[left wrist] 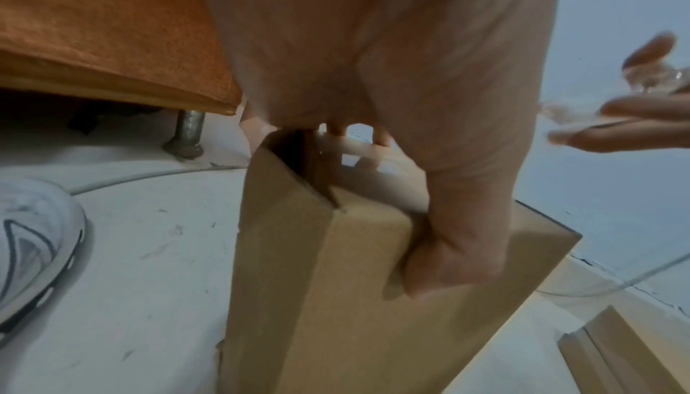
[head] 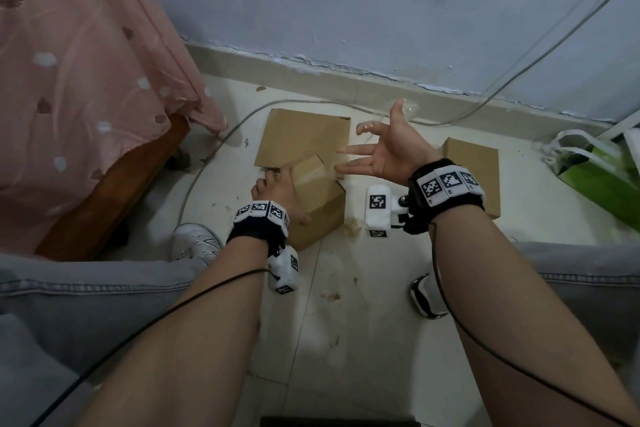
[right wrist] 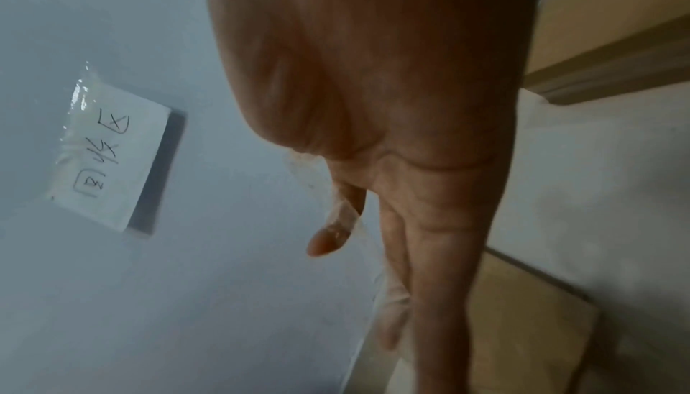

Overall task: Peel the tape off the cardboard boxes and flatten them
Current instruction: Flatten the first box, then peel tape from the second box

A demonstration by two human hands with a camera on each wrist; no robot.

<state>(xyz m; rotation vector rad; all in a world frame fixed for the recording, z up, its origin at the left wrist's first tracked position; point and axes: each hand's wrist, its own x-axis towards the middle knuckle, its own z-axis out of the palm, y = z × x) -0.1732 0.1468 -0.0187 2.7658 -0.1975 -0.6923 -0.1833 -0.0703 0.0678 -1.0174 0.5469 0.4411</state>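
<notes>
The left hand (head: 277, 189) grips the small cardboard box (head: 320, 207) on the floor (head: 346, 322); the right hand (head: 388, 149) is spread, clear tape (head: 410, 111) sticking to it. The box looks light, stiff; better held at its edges.

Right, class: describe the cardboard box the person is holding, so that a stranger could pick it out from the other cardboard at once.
Start at the wall, come down to the pale floor between the person's knees. Three cardboard pieces lie there. The held box is nearest, gripped by the left hand: it alone still stands up as a box, while the other two lie flat.
</notes>
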